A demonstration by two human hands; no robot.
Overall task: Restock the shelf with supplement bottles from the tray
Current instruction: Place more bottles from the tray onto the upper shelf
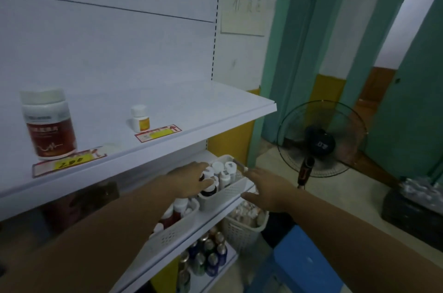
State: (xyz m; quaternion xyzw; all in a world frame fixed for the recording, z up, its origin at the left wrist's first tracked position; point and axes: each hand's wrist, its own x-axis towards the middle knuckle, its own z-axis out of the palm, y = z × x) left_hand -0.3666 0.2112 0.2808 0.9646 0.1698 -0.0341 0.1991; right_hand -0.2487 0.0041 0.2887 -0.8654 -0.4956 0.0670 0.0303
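A white perforated tray (231,191) of supplement bottles sits on the second shelf, at its right end. My left hand (191,179) reaches into it from the left, fingers curled around a dark bottle with a white cap (209,188); whether it grips is unclear. My right hand (268,188) is spread open against the tray's right side. On the white upper shelf (196,110) stand a large red-labelled bottle (48,125) at the left and a small white bottle (140,118) in the middle, each behind a price tag.
A second white tray (176,228) with red bottles sits nearer on the same shelf. Below are dark bottles (208,254) and a white basket (242,228). A standing fan (321,141), a blue stool (304,266) and a dark bag (412,206) occupy the floor at the right.
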